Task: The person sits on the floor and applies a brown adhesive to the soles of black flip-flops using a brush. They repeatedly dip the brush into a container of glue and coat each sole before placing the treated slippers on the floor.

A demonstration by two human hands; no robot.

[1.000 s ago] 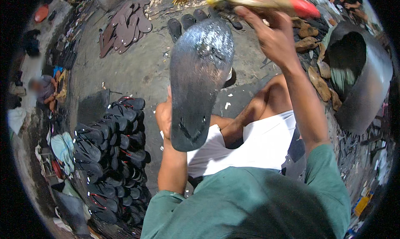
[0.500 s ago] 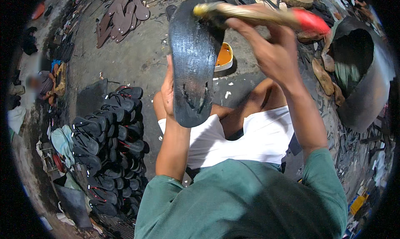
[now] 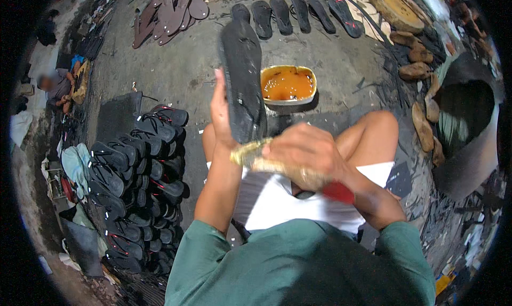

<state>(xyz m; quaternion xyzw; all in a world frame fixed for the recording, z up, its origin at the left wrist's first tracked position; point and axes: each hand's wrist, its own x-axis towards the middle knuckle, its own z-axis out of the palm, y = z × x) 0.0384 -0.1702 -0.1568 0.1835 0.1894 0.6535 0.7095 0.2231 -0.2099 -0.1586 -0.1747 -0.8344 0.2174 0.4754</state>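
The right hand (image 3: 309,150) has its fingers closed round a red-ended brush (image 3: 288,171), swung down from the sole's far end toward its lower end, mid-frame (contact unclear). The left hand (image 3: 220,113) grips the black sole (image 3: 241,71), upper centre. Brushing seems to have reached that lower end. Rightward, the amber-filled tub (image 3: 290,101) now shows fully.

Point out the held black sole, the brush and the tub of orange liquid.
Black sole (image 3: 244,77): head view, middle of its broad face.
Brush (image 3: 290,171): head view, its pale handle.
Tub (image 3: 290,101): head view, near rim.
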